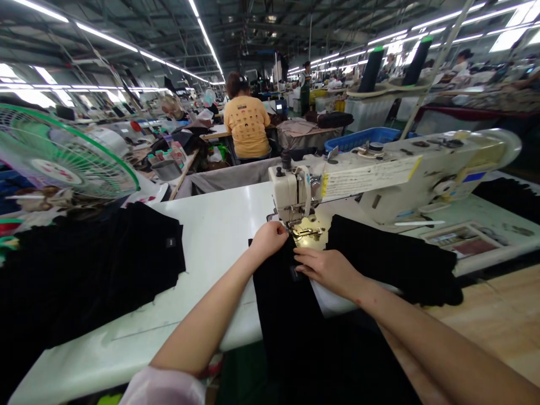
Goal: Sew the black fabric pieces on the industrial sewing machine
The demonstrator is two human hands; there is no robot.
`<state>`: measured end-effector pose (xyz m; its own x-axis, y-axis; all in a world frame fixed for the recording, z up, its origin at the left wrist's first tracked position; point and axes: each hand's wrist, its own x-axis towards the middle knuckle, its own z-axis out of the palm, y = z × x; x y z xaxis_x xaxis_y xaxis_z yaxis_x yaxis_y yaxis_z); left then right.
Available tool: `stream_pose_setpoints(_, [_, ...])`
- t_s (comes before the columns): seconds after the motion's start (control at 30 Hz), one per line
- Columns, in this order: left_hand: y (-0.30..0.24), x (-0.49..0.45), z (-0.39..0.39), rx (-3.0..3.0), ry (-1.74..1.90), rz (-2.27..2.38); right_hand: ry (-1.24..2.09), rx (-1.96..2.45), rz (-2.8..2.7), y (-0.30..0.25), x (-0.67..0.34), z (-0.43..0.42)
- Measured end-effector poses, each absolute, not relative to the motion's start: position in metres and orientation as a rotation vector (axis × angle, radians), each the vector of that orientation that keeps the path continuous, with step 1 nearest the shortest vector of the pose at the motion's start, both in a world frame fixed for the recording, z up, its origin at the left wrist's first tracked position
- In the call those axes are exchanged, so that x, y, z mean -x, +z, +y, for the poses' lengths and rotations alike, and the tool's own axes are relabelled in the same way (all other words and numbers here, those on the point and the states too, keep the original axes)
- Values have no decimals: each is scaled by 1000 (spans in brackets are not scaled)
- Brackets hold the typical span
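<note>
A long piece of black fabric (280, 304) runs from the sewing machine (291, 197) down over the table's front edge. My left hand (270, 239) pinches the fabric's upper edge, close beside the presser foot. Flat on the same piece, just right of a small dark label (296, 274), lies my right hand (327, 270) with its fingers stretched out. Under the lit needle area, a metal plate with a guide (307, 232) shows. The needle itself is too small to make out.
Black fabric pieces are stacked at left (147, 247), and more black fabric (379, 259) lies right of the needle. A green-rimmed fan (67, 157) stands at far left. Thread cones (371, 70) rise behind the machine. A person in a yellow shirt (247, 126) sits ahead.
</note>
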<state>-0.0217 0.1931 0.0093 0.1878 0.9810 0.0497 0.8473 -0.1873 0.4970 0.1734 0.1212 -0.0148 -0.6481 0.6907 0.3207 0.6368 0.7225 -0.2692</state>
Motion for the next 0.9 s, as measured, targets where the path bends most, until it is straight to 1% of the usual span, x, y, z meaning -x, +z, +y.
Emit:
stream_pose_setpoints(0.13, [6,19,198,-2089,521,1769,114,1021,-2523,-20,-173,126])
stream_pose_setpoints(0.9, [-3,22,198,-2146,593,1732,27,1050,-2508,-20,-170,124])
